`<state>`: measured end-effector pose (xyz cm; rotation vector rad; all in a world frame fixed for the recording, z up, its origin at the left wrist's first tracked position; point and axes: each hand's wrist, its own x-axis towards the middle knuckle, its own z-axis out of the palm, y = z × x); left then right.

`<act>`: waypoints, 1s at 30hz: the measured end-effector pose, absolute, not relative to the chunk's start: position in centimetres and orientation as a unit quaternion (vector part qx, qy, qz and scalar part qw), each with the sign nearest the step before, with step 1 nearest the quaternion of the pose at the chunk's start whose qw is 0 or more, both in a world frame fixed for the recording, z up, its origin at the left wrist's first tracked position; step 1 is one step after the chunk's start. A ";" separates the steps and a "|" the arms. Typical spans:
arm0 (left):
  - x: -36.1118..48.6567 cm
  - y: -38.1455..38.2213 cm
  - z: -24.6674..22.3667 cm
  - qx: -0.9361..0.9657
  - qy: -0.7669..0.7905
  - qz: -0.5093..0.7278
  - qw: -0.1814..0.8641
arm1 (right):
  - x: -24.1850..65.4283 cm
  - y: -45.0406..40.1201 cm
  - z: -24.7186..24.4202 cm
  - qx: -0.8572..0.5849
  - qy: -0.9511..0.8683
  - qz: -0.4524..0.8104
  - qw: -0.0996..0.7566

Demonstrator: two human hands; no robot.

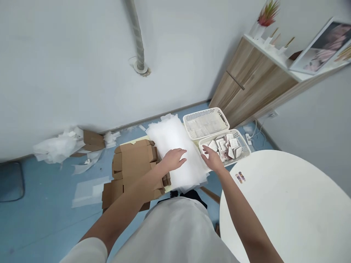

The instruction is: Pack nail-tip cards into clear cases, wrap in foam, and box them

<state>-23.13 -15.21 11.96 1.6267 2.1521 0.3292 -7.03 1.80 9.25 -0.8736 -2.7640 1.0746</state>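
Observation:
My left hand (173, 159) is over a stack of white translucent foam sheets (171, 135), fingers apart and nothing in them. Near the front basket, my right hand (212, 159) is held with its fingers spread, also without anything in it. That white plastic basket (242, 136) holds several small white square packets (234, 143), some with pinkish parts. Behind it, a second white basket (188, 117) contains clear flat plastic pieces (207, 125). Left of the sheets lie flattened brown cardboard boxes (137, 160), partly hidden by my left forearm.
A round white table (287, 190) stands at the right, with a small sheet of coloured dots (240, 177) near its edge. A wood-grain cabinet (252, 80) is at the back right. Crumpled white packing material (59, 146) and an open carton (93, 140) lie on the blue floor at left.

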 end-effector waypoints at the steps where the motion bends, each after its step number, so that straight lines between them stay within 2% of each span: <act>1: -23.8 -14.4 11.7 0.582 0.778 0.112 0.210 | -8.1 2.3 8.7 -0.289 -0.875 0.387 0.030; 5: -26.5 -10.5 10.8 0.564 0.794 0.077 0.212 | -12.0 4.2 6.9 -0.363 -0.748 0.551 0.068; 8: -28.5 -6.8 10.2 0.546 0.811 0.042 0.208 | -14.5 5.7 5.7 -0.405 -0.670 0.617 0.073; 17: -33.2 1.1 7.1 0.519 0.835 -0.049 0.178 | -22.1 8.4 2.6 -0.369 -0.592 0.714 -0.060; 22: -33.7 2.9 5.4 0.492 0.849 -0.088 0.172 | -23.7 8.3 1.8 -0.442 -0.545 0.704 -0.107; 26: -33.6 3.6 5.3 0.464 0.862 -0.103 0.178 | -24.3 7.9 1.8 -0.460 -0.478 0.743 -0.093; 30: -33.6 3.4 5.6 0.461 0.866 -0.074 0.177 | -24.8 7.6 2.3 -0.497 -0.338 0.797 -0.055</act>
